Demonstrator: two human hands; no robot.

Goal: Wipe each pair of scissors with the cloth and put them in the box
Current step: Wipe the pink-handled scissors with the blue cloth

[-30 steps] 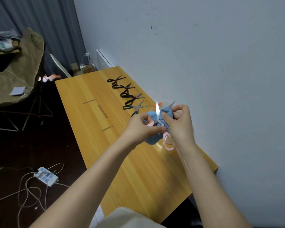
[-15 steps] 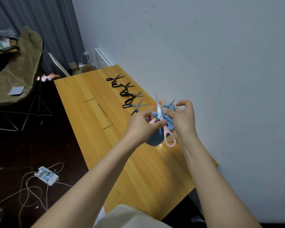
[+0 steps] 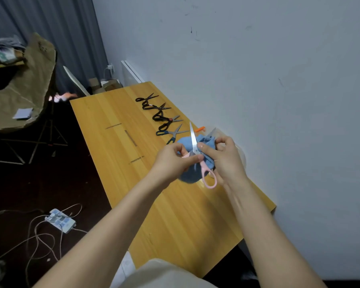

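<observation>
The wall (image 3: 258, 80) runs along the right of your grip, and the tabletop (image 3: 116, 183) lies under it, pushed against that wall. Far left of the grip, off the tabletop, stands a chair (image 3: 29, 90) under a tan cover, and a power strip (image 3: 60, 220) lies among loose cables on the floor.

You hold both hands together above the tabletop's wall side. Your right hand (image 3: 227, 161) grips the bunched blue cloth (image 3: 185, 144), with the thumb pressing it against the pink scissors (image 3: 193, 140) near the pivot. Your left hand (image 3: 173, 161) pinches 1 pink handle between thumb and fingers. The scissors are spread: 1 blade points up and away from the grip, and the other handle loop hangs free below it.

Just beyond the grip, 4 more pairs (image 3: 164, 119) lie in a row on the tabletop, leading away along the wall. A clear box (image 3: 240, 156) shows faintly behind your right hand, with an orange clip (image 3: 200, 128) at its far end; its outline is hard to tell.
</observation>
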